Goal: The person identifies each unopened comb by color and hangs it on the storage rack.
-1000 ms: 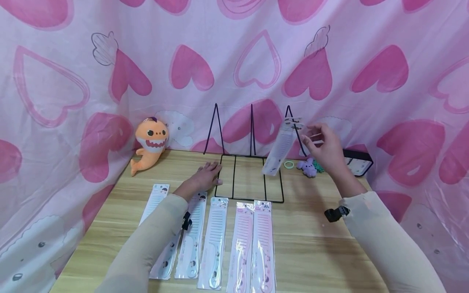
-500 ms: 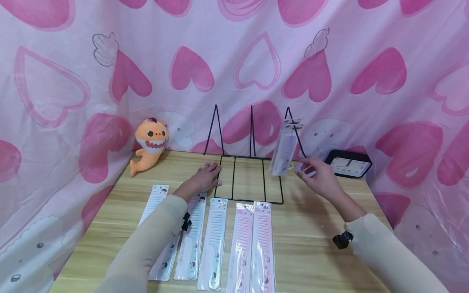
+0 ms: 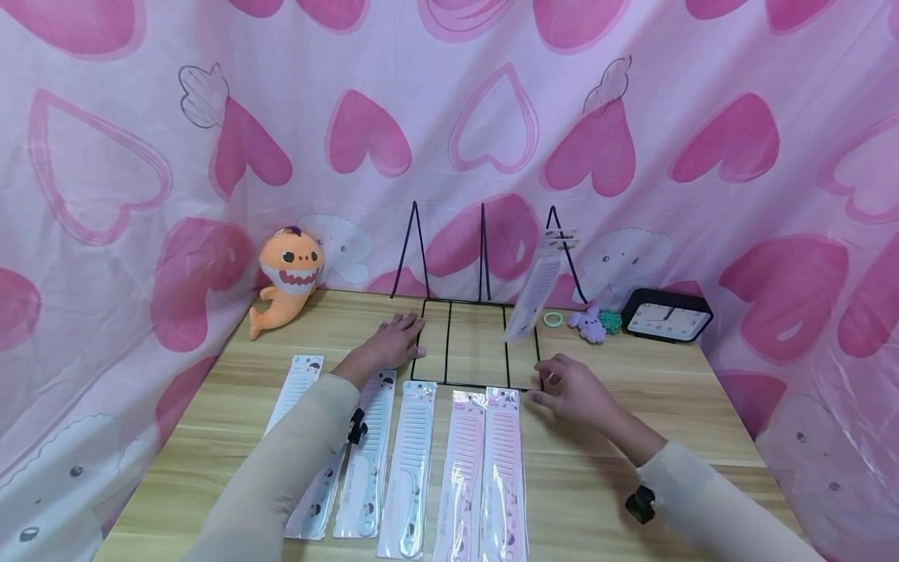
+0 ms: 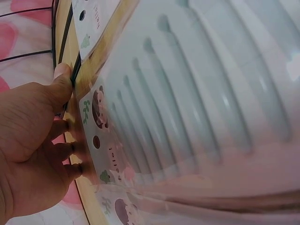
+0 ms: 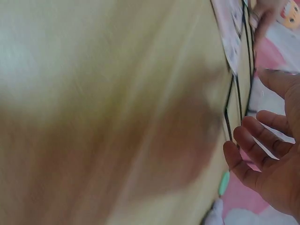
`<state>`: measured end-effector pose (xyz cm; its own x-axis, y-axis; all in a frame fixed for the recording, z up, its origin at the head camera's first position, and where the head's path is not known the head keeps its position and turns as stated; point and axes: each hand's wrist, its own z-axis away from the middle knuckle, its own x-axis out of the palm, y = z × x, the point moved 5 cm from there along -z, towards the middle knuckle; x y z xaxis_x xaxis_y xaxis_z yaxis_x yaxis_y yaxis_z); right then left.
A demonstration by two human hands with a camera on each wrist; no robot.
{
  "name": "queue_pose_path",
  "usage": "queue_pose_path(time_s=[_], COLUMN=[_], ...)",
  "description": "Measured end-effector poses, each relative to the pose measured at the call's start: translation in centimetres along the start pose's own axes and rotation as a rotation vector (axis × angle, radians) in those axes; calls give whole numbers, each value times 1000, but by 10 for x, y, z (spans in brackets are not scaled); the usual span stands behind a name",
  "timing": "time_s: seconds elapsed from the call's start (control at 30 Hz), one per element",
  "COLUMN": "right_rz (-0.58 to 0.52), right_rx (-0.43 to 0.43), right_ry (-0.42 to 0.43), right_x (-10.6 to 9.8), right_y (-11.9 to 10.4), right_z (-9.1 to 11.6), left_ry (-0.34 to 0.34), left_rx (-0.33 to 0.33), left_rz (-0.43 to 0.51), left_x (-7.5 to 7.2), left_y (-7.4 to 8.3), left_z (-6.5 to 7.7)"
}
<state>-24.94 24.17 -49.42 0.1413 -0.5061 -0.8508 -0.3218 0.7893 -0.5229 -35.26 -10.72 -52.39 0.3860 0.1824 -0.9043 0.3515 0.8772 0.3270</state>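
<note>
A black wire display rack (image 3: 483, 257) stands at the back of the table, with upright hooks. From its right hook hang packaged combs (image 3: 538, 285), tilted and overlapping, so their number is hard to tell. My left hand (image 3: 389, 343) rests by the rack's left side, its thumb (image 4: 63, 77) at the black wire. Around the rack's front right corner hovers my right hand (image 3: 576, 390), holding nothing, its fingers (image 5: 255, 150) loosely bent. In front lie light blue combs (image 3: 407, 468) in clear sleeves, partly under my left arm, and two pink packaged combs (image 3: 461, 468).
An orange shark plush (image 3: 288, 273) stands at the back left. Along the back right sit a pale green ring (image 3: 553, 319), a small purple toy (image 3: 588, 325), a green item (image 3: 611, 321) and a black-framed clock (image 3: 667, 315). A pink heart-print curtain (image 3: 365, 47) surrounds the table.
My right hand has left the hanging combs and moved down and left toward the rack's front right corner. The combs swing on the hook. My left hand stays in place.
</note>
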Motion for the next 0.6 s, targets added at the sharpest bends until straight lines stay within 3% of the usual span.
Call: queue_pose_path(time_s=[0.23,0.6], right_rz=[23,70], right_rx=[-2,-17], right_ry=[-46,-39], right_x=[25,37], right_y=[-13,-21], right_z=[4,4], left_ry=[3,14], left_rx=[2,-7], left_rz=[8,-6], left_x=[1,3], left_y=[0,-1], left_z=[1,-1])
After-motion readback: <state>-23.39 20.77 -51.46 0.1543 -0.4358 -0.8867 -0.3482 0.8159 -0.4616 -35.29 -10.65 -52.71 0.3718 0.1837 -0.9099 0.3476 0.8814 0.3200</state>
